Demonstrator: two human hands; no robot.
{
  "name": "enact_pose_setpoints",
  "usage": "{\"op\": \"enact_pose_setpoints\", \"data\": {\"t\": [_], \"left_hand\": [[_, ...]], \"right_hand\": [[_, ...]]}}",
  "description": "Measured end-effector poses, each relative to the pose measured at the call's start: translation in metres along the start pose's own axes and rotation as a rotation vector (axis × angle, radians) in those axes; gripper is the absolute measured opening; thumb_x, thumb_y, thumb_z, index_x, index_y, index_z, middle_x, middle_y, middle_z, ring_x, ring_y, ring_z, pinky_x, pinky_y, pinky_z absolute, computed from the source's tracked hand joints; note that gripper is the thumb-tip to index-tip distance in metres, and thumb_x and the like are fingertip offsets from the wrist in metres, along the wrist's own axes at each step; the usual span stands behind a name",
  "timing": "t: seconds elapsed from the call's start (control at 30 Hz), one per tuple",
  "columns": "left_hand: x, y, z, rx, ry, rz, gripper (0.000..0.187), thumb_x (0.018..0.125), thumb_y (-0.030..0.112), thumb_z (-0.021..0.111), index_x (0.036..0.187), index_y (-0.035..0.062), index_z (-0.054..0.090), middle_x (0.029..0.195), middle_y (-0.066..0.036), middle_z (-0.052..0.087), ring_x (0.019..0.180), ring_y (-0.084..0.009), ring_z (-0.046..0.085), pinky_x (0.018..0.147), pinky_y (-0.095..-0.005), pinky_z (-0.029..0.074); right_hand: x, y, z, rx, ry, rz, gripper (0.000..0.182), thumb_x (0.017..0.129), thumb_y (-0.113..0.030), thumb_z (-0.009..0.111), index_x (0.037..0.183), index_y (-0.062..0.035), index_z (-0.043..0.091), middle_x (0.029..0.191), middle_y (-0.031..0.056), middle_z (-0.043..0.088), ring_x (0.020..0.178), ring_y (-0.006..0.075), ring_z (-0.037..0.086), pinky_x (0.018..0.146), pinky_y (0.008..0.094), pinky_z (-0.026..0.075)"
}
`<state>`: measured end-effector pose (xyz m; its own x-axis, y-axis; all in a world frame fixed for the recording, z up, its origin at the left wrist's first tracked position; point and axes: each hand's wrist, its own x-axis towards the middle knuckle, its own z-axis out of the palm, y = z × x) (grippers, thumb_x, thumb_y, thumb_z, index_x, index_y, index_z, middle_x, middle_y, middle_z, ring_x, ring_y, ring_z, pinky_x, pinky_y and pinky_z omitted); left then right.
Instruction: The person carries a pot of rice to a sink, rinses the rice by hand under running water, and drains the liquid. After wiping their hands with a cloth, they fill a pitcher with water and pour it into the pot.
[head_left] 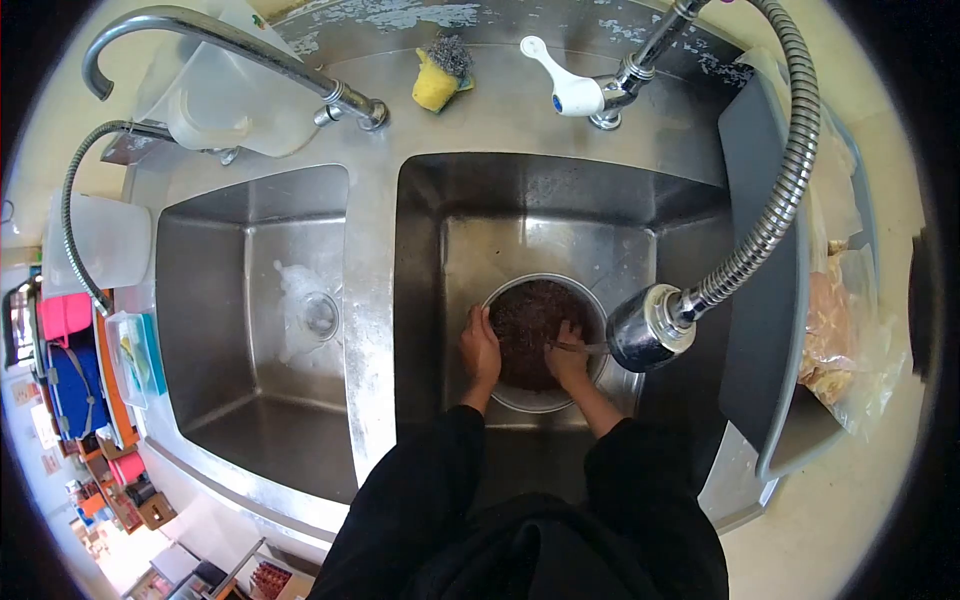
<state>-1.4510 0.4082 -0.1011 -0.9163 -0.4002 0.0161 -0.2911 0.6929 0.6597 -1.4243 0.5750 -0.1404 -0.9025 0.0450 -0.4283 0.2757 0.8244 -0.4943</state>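
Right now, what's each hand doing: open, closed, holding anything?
Left hand: on the near-left rim of the metal bowl; whether it grips cannot be told.
Right hand: in the dark grains, fingers curled, grip unclear.

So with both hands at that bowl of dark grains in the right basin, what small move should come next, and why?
Probably stir the grains with the right hand, while the left hand steadies the rim of the metal bowl. The spray head hangs right beside the bowl, pointing into it, and the dark grains fill it, which suggests a rinse in progress.
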Motion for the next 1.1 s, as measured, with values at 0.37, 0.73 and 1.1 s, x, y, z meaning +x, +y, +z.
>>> {"op": "enact_pose_setpoints", "data": {"t": [0.37,0.73,1.1], "left_hand": [[0.003,0.006,-0.009,0.007,-0.116,-0.048,0.025,0.092,0.024,0.036,0.101,0.0038,0.048,0.091,-0.019,0.057,0.076,-0.0408,0.055,0.059,-0.0459,0.043],[0.002,0.004,-0.007,-0.023,-0.137,-0.066,0.023,0.092,0.023,0.036,0.1,0.0054,0.048,0.091,-0.019,0.057,0.078,-0.041,0.054,0.06,-0.0468,0.043],[0.006,0.009,-0.012,0.018,-0.16,-0.041,0.023,0.092,0.024,0.036,0.098,0.0051,0.047,0.088,-0.019,0.056,0.075,-0.041,0.054,0.058,-0.0469,0.042]], "right_hand": [[0.017,-0.049,0.072,0.649,0.046,0.554,0.076,0.078,-0.044,0.053,0.132,-0.0016,0.021,0.129,0.0236,0.034,0.119,0.0364,0.035,0.099,0.0367,0.027],[0.073,-0.053,-0.031,0.136,-0.204,0.239,0.065,0.076,-0.048,0.052,0.116,0.0024,0.047,0.113,0.0238,0.051,0.109,0.0362,0.046,0.093,0.039,0.035],[0.056,-0.09,0.037,-0.162,0.087,-0.099,0.045,0.079,-0.031,0.047,0.109,0.0027,0.047,0.113,0.0236,0.044,0.105,0.0416,0.039,0.092,0.0538,0.028]]}}
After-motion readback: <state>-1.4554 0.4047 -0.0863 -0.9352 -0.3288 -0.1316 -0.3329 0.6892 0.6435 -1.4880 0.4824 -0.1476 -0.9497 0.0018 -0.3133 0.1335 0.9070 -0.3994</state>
